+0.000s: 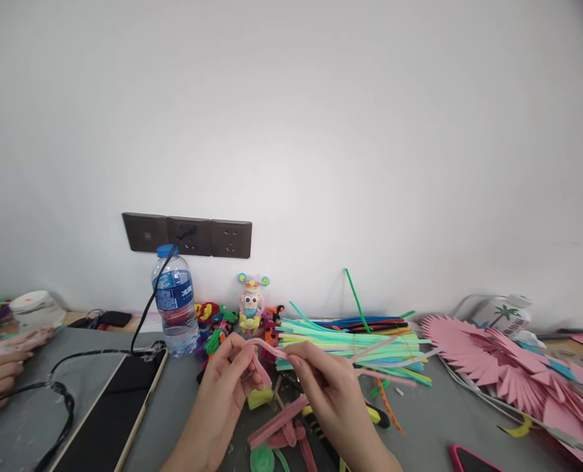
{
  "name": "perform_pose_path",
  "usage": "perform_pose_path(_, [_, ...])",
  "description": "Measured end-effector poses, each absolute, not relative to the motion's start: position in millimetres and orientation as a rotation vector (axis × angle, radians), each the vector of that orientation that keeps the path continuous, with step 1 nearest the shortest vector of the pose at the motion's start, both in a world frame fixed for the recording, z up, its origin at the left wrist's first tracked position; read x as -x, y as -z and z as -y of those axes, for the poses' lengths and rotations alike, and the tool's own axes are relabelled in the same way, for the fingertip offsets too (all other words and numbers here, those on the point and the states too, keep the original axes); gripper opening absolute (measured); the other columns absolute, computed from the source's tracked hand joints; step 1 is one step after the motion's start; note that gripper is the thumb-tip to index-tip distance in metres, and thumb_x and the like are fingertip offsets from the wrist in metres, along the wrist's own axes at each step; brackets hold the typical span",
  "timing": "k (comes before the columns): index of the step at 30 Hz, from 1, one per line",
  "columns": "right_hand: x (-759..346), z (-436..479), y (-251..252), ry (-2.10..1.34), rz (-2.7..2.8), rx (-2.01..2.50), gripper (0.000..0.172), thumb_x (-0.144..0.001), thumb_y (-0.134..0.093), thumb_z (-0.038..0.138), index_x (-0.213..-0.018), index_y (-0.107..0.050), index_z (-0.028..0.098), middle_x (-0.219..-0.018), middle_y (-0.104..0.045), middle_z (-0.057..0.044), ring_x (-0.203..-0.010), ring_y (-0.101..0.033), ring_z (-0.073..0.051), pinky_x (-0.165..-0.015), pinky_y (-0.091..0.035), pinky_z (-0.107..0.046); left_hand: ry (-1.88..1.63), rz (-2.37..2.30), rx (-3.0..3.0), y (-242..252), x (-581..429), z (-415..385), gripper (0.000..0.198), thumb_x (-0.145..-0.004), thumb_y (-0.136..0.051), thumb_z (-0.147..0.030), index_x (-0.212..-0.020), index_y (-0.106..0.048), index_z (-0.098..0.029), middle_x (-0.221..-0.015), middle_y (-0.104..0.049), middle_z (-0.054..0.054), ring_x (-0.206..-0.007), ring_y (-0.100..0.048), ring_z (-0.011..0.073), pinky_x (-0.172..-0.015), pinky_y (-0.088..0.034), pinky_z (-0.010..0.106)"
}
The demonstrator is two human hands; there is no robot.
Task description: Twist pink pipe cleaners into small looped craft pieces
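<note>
Between my two hands a pink pipe cleaner (264, 342) is bent into a curve above the grey table mat. My left hand (228, 387) pinches one part of it between thumb and fingers, and a pink end hangs beside those fingertips. On the other side, my right hand (328, 387) grips the strip with thumb and forefinger. Under the hands lie pink fuzzy pieces (282, 419), a green coil (262, 457) and a yellow piece (260, 398). A yellow-and-black tool (377, 415) is partly hidden by my right hand.
Behind the hands lies a bundle of pipe cleaners (355, 347), with a small pipe-cleaner figure (250, 308) nearby. A water bottle (174, 301) and a tablet-like device (112, 406) with a cable stand left. Folded pink paper (507, 367) fills the right. Another person's hand (1, 373) rests far left.
</note>
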State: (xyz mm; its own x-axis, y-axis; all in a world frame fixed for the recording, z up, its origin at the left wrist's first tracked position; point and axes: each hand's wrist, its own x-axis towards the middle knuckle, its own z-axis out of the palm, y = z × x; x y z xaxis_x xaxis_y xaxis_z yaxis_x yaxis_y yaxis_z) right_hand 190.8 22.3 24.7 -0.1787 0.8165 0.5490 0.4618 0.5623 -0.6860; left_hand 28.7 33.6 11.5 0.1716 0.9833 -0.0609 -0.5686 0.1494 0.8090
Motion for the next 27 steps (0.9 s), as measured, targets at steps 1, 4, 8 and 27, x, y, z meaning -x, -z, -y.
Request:
perform_pose_path(1, [-191.0, -22.0, -25.2, -0.446, 1.828, 1.040, 0.022, -0.095, -0.043, 0.025, -0.085, -0.063, 0.021, -0.062, -0.058, 0.000, -0.050, -0.046, -0.013, -0.050, -0.033, -0.023, -1.263, -0.694, -0.727, -11.2, -28.5, -34.0, 0.027, -0.077, -0.073, -0.036, -0.068, -0.056, -0.017, -0.062, -0.055, -0.003, -0.056, -0.048, 0.0081, -0.057, -0.046, 0.018])
perform_pose_path(4, [-190.7, -22.2, -25.7, -0.481, 1.893, 1.048, 0.023, -0.095, -0.044, 0.025, -0.081, -0.061, 0.020, -0.065, -0.057, -0.001, -0.054, -0.047, -0.013, -0.052, -0.033, -0.023, -1.323, -0.679, -0.675, -11.8, -28.0, -36.1, 0.025, -0.073, -0.076, -0.034, -0.071, -0.058, -0.016, -0.064, -0.056, -0.003, -0.057, -0.050, 0.0080, -0.057, -0.047, 0.018])
perform_pose_path(8, [-189.4, -24.6, -22.4, -0.589, 2.014, 1.088, 0.021, -0.095, -0.045, 0.024, -0.079, -0.059, 0.020, -0.063, -0.052, 0.002, -0.055, -0.045, -0.012, -0.052, -0.031, -0.022, -1.402, -0.665, -0.647, -14.4, -28.2, -37.7, 0.028, -0.070, -0.079, -0.033, -0.064, -0.056, -0.017, -0.064, -0.056, -0.003, -0.059, -0.051, 0.0088, -0.058, -0.049, 0.018])
perform_pose_path(27, [-183.1, -28.9, -8.5, -0.629, 1.821, 1.060, 0.012, -0.093, -0.046, 0.020, -0.096, -0.058, 0.021, -0.080, -0.064, -0.003, -0.069, -0.058, -0.015, -0.061, -0.042, -0.021, -1.335, -0.847, -0.943, -8.6, -36.0, -30.2, 0.031, -0.073, -0.073, -0.042, -0.060, -0.058, -0.017, -0.055, -0.055, -0.002, -0.055, -0.048, 0.0117, -0.055, -0.042, 0.021])
